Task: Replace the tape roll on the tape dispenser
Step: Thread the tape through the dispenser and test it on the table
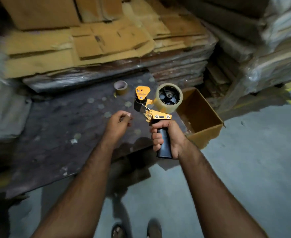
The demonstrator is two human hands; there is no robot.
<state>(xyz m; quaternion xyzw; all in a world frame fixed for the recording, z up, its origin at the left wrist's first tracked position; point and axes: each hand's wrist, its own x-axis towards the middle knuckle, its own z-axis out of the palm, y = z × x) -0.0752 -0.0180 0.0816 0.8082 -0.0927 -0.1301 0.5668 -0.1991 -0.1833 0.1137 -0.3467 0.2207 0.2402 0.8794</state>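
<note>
My right hand [167, 134] grips the black handle of an orange tape dispenser [151, 107], held upright above a dark board. A clear tape roll [169, 97] sits on the dispenser's black hub at its right side. The black roller and orange guard plate are at its left. My left hand [119, 123] hovers just left of the dispenser, fingers curled with thumb and forefinger pinched together; I cannot tell if anything is between them. A nearly spent brown roll core [121, 87] stands on the board behind.
The dark board [55, 131] carries bits of tape. An open cardboard box [201, 117] stands on the floor to the right. Stacks of flattened cartons [89, 45] and wrapped pallets [270, 57] rise behind. My feet are on grey concrete [244, 169].
</note>
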